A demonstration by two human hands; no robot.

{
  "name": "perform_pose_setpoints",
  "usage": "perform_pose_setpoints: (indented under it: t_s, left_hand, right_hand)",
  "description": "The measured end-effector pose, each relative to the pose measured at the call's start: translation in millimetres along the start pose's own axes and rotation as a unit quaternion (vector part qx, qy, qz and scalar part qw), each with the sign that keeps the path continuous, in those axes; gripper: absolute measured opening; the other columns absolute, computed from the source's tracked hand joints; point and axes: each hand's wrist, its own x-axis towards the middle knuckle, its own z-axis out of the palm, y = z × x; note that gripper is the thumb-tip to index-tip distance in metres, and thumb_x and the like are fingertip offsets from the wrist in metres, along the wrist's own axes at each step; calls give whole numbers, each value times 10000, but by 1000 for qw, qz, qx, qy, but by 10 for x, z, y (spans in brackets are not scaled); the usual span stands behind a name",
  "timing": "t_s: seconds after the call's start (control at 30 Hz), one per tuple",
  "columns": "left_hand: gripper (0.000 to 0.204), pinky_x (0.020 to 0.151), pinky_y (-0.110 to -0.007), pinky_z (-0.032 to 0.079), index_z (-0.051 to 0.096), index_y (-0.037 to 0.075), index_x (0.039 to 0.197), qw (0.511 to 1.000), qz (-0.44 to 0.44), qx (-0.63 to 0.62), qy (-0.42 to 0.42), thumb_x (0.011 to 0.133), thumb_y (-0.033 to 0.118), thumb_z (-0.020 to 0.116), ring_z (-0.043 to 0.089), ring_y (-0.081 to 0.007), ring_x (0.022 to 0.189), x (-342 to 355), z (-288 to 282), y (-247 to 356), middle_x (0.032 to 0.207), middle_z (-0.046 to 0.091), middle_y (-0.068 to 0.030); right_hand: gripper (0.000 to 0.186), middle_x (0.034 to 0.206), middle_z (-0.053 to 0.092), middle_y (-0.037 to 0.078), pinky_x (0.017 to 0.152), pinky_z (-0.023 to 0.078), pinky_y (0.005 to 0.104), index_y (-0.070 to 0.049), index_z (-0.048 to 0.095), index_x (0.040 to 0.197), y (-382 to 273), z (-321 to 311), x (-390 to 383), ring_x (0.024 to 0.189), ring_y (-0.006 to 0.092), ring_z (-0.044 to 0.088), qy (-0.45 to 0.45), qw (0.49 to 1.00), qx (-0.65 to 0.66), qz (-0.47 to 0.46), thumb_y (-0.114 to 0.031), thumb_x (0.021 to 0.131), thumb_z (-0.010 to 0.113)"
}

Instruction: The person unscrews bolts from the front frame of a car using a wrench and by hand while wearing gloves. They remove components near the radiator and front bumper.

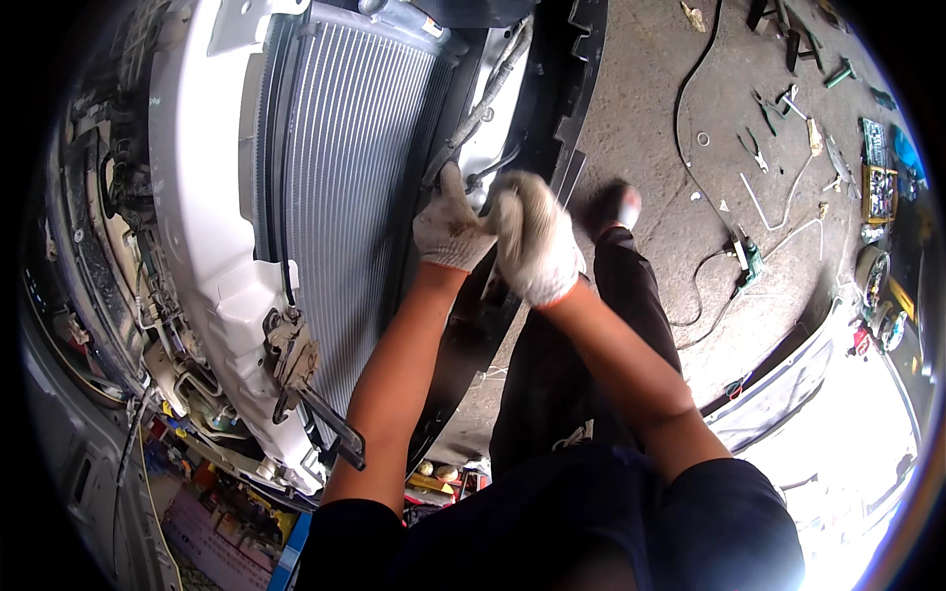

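Note:
Both my hands wear white knit gloves and meet at the lower end of a wrapped wiring harness (pixel 490 94), beside the car's radiator (pixel 360 138). My left hand (pixel 451 229) is smudged with dirt. One of its fingers points up against the harness end, while the others curl inward out of sight. Close against it, my right hand (pixel 537 241) is closed with curled fingers, slightly blurred. Whatever lies between the two hands is hidden by the gloves. A white body panel (pixel 498 138) shows behind them, next to a black slotted trim piece (pixel 572 118).
To the left runs a white front crossmember (pixel 202 167) with a rusty hood latch (pixel 294 355) near my left forearm. On the concrete floor at right lie pliers (pixel 754 151), a green power drill (pixel 751 264) and its black cable (pixel 680 118). A white bumper cover (pixel 838 433) lies lower right.

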Motion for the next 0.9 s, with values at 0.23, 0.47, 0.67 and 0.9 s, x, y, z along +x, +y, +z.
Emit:
perform_pose_setpoints:
  t_s: [0.23,0.47,0.67,0.9]
  left_hand:
    - [801,780,-328,589,496,-10,1399,997,-36,29,-64,950,644,607,725,-203,861,-21,389,-311,999,714,-64]
    - [777,705,-444,603,475,24,1317,993,83,24,75,843,587,724,746,-345,772,4,274,-219,865,737,-144]
    - [750,763,-497,617,484,42,1264,1000,-15,-9,-5,773,518,793,756,-389,839,3,-121,154,938,746,-187]
    - [761,769,-496,617,492,50,1250,999,-30,-15,-22,762,554,787,756,-403,850,7,-180,169,905,741,-190]
  right_hand:
    - [291,1090,659,208,869,568,461,0,588,1170,112,201,-298,1005,436,677,-87,987,-47,-129,-93,917,697]
    - [283,862,678,147,618,554,355,38,619,1113,93,14,323,648,211,674,-23,997,51,59,-240,1079,578]
    - [514,925,699,322,872,542,504,47,705,981,422,69,974,937,498,682,38,975,-65,208,-398,1079,467]
    - [490,843,709,267,786,557,483,40,675,915,175,35,860,848,472,696,45,984,-62,160,-382,1085,492]
